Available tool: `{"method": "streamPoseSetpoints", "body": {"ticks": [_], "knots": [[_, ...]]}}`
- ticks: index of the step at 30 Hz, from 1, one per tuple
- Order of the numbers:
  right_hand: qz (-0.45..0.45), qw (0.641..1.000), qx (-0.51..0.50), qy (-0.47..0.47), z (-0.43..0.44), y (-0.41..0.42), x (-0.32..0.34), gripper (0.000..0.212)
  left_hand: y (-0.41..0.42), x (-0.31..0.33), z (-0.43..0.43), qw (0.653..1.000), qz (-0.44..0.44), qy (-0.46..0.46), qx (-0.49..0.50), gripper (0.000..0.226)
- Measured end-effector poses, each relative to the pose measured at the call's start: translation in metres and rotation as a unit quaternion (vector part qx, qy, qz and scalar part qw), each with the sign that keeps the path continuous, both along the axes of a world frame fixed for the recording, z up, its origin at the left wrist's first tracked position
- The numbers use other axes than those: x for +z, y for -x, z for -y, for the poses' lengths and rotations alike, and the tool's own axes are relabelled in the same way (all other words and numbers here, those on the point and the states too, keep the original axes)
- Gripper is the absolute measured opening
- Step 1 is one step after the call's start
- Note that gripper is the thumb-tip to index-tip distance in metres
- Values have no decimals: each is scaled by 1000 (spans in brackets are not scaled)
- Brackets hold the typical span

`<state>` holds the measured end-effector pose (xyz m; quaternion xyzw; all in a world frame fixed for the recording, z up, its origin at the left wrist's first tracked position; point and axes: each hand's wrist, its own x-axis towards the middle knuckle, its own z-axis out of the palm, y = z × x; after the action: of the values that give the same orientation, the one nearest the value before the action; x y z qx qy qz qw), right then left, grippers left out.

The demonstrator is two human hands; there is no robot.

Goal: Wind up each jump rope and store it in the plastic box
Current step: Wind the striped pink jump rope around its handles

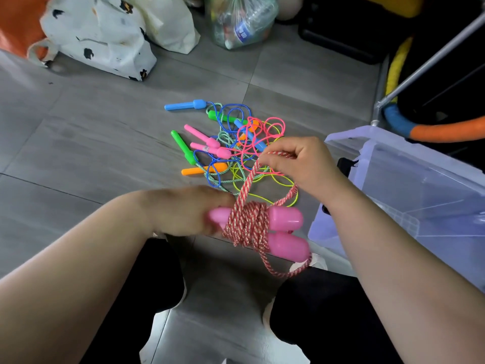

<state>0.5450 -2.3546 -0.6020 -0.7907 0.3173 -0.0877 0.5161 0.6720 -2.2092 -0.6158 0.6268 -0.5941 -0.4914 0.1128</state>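
Note:
My left hand point(181, 211) grips the narrow ends of two pink handles point(286, 232) held side by side. A red-and-white braided rope point(246, 224) is wound several times around them. My right hand point(296, 164) pinches a loop of that rope above the handles, and a loose end hangs below toward my knees. On the grey floor beyond lies a tangled pile of jump ropes point(231, 145) with blue, green, pink and orange handles. The clear plastic box point(409, 185) stands open at my right, and I see no rope in it.
White printed bags point(105, 35) and a clear bag of bottles point(241, 19) sit at the back. A metal rack leg point(378, 111) and foam-wrapped hoops point(420, 130) stand behind the box. My knees in black trousers are at the bottom.

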Motion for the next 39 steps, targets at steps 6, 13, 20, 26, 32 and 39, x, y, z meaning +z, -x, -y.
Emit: {"method": "streamPoseSetpoints", "body": {"ticks": [6,13,20,26,32,39], "knots": [[24,993,-48,-103,2,-5,-8,46,-10,18,-1,972,-205,42,108,27],[-58,994,42,-83,-25,-12,-26,15,-17,11,5,903,-180,59,386,18],[-177,962,180,109,-40,-11,-19,20,-24,-5,8,887,-107,36,447,17],[-176,935,242,189,-41,-7,-8,22,-25,-17,7,896,-26,-15,443,43],[-144,938,232,211,-39,-7,-1,24,-26,-27,3,937,78,-45,336,48],[-104,960,178,189,-30,-6,1,19,-13,-25,1,981,53,-9,187,55]]}}
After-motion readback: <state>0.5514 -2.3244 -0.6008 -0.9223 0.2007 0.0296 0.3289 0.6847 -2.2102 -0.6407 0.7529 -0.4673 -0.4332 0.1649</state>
